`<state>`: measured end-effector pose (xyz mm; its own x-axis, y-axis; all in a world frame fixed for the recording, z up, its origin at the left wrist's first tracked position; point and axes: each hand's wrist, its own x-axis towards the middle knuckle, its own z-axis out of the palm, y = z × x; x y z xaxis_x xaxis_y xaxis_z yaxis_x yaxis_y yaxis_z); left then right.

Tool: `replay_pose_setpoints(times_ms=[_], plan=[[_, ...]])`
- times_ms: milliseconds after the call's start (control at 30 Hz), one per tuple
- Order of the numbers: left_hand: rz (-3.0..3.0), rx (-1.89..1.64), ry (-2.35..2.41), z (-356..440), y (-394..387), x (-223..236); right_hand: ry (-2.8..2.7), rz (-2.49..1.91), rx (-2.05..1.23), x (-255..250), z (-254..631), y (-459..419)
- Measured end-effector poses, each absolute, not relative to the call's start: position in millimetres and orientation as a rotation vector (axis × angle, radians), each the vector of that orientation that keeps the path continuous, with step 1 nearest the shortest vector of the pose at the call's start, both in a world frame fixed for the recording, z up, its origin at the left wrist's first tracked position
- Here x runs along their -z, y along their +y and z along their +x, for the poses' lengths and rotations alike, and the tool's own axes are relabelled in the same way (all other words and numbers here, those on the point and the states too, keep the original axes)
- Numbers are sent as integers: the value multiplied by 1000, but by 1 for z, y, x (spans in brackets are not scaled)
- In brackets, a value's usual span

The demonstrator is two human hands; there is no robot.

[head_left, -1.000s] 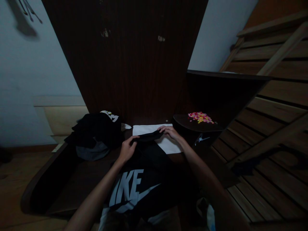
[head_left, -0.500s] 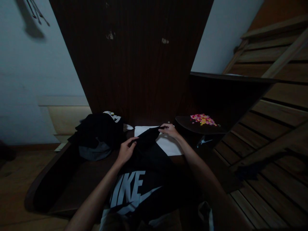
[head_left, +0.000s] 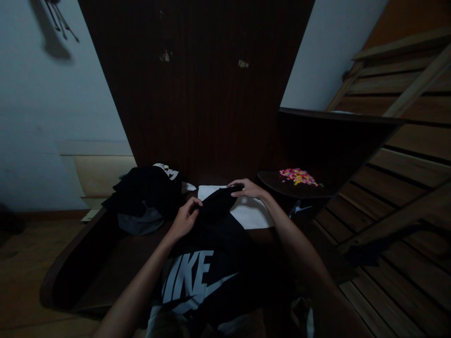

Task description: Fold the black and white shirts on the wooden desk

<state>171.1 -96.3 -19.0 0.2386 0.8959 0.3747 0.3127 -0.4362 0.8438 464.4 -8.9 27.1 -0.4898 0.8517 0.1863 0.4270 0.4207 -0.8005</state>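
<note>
A black garment with large grey lettering and a swoosh [head_left: 197, 272] spreads from near my body up to both hands. My left hand [head_left: 185, 218] pinches its upper left edge between thumb and fingers. My right hand [head_left: 246, 188] grips the upper right corner, thumb below and fingers on top. The stretch of dark cloth between them is bunched and partly raised. Beneath it lies a white sheet [head_left: 253, 216], partly covered by the cloth. The garment's lower end is lost in shadow.
Dark clothes [head_left: 144, 197] are heaped at the left on the dark wooden surface [head_left: 105, 272]. Small pink and yellow pieces [head_left: 299, 176] lie on a curved shelf [head_left: 271, 180] at the right. A tall dark panel [head_left: 197, 103] rises behind, and wooden slats [head_left: 416, 169] lean at far right.
My right hand's fingers have shifted slightly left and curl more over the cloth edge. My left hand stays at nearly the same place. The view has shifted a little.
</note>
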Motion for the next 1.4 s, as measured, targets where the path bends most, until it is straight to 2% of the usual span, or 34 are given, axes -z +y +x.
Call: replay_pose_setpoints(times_ms=[167, 433, 767, 967, 1167, 1400], plan=[[1936, -1165, 1065, 176, -98, 15, -2383, -1050, -737, -38, 449, -12], [1915, -1170, 1002, 179, -100, 11, -2559, -797, -794, -42, 417, -20], [1698, -1350, 1064, 182, -107, 27, -2392, -944, -801, -45, 426, -14], [1651, -1436, 1026, 186, -97, 20, -2310, -926, -662, -57, 427, -12], [1893, -1553, 1104, 193, -62, -7, -2183, -952, -378, -85, 420, -9], [2073, -1635, 1003, 200, -12, -80, -1974, -1021, 5, -148, 417, 1]])
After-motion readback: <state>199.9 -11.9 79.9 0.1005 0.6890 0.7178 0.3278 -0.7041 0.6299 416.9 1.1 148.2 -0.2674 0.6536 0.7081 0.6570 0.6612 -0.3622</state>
